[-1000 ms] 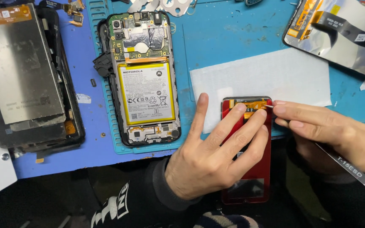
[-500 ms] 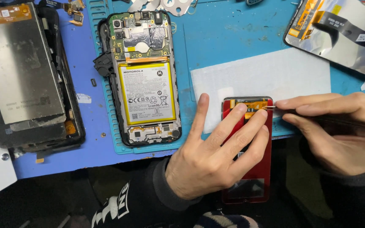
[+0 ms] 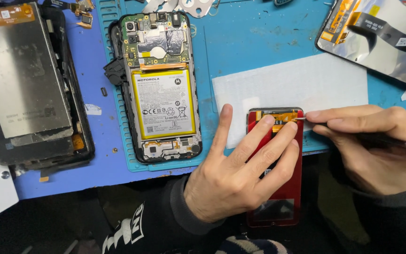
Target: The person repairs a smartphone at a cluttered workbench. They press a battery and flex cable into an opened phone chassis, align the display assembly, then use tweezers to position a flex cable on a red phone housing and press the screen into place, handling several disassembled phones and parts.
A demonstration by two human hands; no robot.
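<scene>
A left hand (image 3: pixel 233 181) lies flat, fingers spread, on a red phone panel (image 3: pixel 278 188) at the near edge of the counter (image 3: pixel 259 42), pinning it partly over a white sheet (image 3: pixel 297 84). The right hand (image 3: pixel 377 146) keeps a narrow pinch grip on slim tweezers (image 3: pixel 391 141), their tip touching the orange flex strip (image 3: pixel 278 115) at the panel's top. Further left, an opened phone (image 3: pixel 160 84), its battery (image 3: pixel 164 104) and circuit board seated inside, rests on a blue mat.

Blue work mat (image 3: pixel 259 42), opened phone (image 3: pixel 163 84) (battery showing), white sheet (image 3: pixel 297 84), red panel (image 3: pixel 283 197)
</scene>
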